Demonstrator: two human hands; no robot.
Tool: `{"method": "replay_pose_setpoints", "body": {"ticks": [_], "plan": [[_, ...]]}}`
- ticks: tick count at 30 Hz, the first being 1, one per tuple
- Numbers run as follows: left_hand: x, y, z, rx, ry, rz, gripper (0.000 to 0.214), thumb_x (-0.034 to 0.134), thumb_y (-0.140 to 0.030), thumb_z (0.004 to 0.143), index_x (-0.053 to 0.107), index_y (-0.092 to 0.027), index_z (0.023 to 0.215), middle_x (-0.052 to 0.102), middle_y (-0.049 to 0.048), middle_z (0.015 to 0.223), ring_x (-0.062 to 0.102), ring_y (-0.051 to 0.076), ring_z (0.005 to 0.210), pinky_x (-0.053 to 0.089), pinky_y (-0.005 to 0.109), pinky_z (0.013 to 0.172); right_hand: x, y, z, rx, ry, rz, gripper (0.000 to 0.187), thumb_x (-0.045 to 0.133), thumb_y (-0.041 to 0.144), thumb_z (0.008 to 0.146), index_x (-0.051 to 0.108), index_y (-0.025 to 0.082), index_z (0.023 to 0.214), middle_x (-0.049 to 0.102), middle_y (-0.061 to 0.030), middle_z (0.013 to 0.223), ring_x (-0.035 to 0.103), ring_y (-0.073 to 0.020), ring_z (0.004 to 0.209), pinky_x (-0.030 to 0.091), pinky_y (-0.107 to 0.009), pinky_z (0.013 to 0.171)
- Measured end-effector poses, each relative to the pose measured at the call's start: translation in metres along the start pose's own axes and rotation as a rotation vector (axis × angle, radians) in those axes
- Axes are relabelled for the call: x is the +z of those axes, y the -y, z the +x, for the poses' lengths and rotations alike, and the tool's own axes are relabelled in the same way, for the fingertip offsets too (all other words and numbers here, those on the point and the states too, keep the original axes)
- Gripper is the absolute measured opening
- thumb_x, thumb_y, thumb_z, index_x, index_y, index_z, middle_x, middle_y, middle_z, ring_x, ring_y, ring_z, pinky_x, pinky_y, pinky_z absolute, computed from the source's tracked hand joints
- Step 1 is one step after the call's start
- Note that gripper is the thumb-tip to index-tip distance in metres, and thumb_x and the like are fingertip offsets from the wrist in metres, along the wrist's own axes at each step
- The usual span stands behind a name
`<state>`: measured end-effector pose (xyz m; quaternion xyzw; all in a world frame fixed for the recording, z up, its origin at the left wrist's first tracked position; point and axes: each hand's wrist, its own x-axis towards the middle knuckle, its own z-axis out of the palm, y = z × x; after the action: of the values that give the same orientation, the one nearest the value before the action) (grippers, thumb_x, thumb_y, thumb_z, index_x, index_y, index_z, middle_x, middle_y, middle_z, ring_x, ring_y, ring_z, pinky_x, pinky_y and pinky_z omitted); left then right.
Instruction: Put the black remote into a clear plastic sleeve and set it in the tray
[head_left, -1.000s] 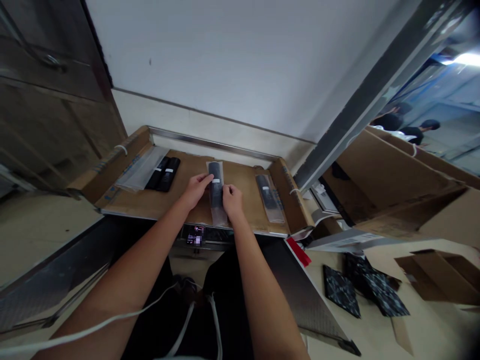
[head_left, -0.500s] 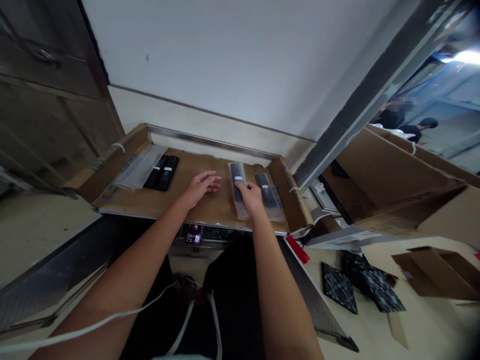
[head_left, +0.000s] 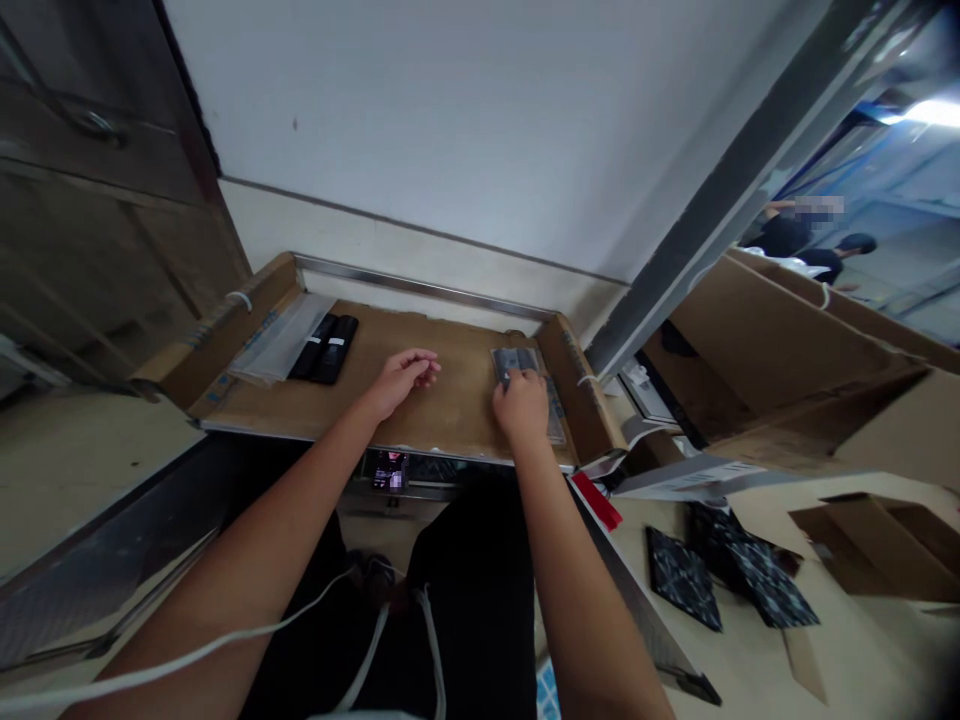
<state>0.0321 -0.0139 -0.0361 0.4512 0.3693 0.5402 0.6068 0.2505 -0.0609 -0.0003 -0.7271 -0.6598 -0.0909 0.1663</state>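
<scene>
My right hand point(head_left: 523, 402) is at the right side of the cardboard-lined tray, fingers curled over a black roll in a clear plastic sleeve point(head_left: 511, 358). This packet lies against another sleeved roll; the hand hides most of both. My left hand point(head_left: 406, 382) hovers over the middle of the cardboard point(head_left: 450, 415), loosely curled and holding nothing that I can see. On the left lie two black rolls point(head_left: 324, 348) with white labels, side by side, next to a stack of clear plastic sleeves point(head_left: 279, 345).
Raised cardboard sides point(head_left: 581, 385) edge the tray, with a white wall behind. A lit phone point(head_left: 390, 470) sits below the front edge. To the right are a large cardboard box point(head_left: 795, 360), dark patterned packages point(head_left: 681, 578) on the floor and people in the background.
My right hand has moved right with the sleeved roll, bringing it onto or beside the other packet. My left hand's fingers have drawn closer together.
</scene>
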Motion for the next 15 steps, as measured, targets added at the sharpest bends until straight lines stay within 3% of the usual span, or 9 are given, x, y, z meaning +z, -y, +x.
{"method": "replay_pose_setpoints", "body": {"ticks": [5, 15], "plan": [[-0.001, 0.001, 0.002, 0.002, 0.0, 0.002, 0.022, 0.069, -0.03, 0.075, 0.069, -0.015, 0.092, 0.07, 0.0069, 0.087, 0.062, 0.012, 0.069, 0.048, 0.026, 0.063, 0.026, -0.003, 0.013, -0.035, 0.006, -0.095, 0.033, 0.04, 0.014, 0.093, 0.069, 0.012, 0.109, 0.058, -0.0217, 0.113, 0.05, -0.0317, 0.107, 0.041, -0.042, 0.087], [-0.001, 0.001, 0.001, 0.0, -0.015, 0.0, 0.021, 0.068, -0.027, 0.075, 0.068, -0.014, 0.092, 0.069, 0.0054, 0.084, 0.061, 0.012, 0.068, 0.047, 0.025, 0.063, 0.03, 0.0, 0.021, 0.051, 0.006, -0.179, 0.038, 0.036, 0.012, 0.095, 0.073, 0.014, 0.103, 0.057, -0.0196, 0.114, 0.05, -0.0319, 0.108, 0.044, -0.04, 0.082]]}}
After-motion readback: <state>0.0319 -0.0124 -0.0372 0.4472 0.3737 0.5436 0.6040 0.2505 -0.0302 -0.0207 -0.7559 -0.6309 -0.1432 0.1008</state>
